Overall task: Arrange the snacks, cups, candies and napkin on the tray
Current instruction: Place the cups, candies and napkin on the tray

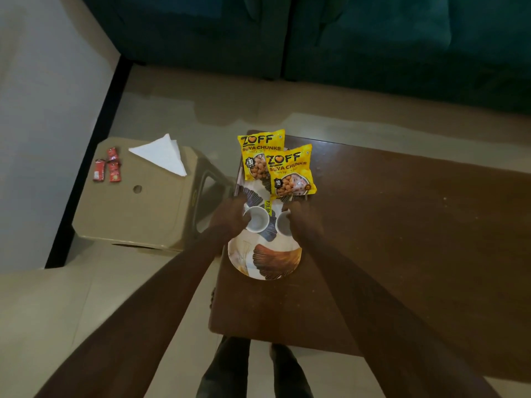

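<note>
A patterned oval tray [265, 262] lies on the brown table's left end. Two yellow soya-chunk snack packets overlap at its far end, the rear one [260, 142] behind the front one [290, 170]. Two white cups stand side by side mid-tray. My left hand [228, 218] grips the left cup [257, 219] at its left side. My right hand [303, 218] holds the right cup [283, 224], partly covering it. A white folded napkin [162, 153] and three red candies [107, 166] rest on the beige stool to the left.
The beige plastic stool [132, 208] stands left of the brown wooden table [402, 239], almost touching it. A dark green sofa [344, 38] runs along the far side. Beige floor tiles and my legs [250, 369] show below the table's near edge.
</note>
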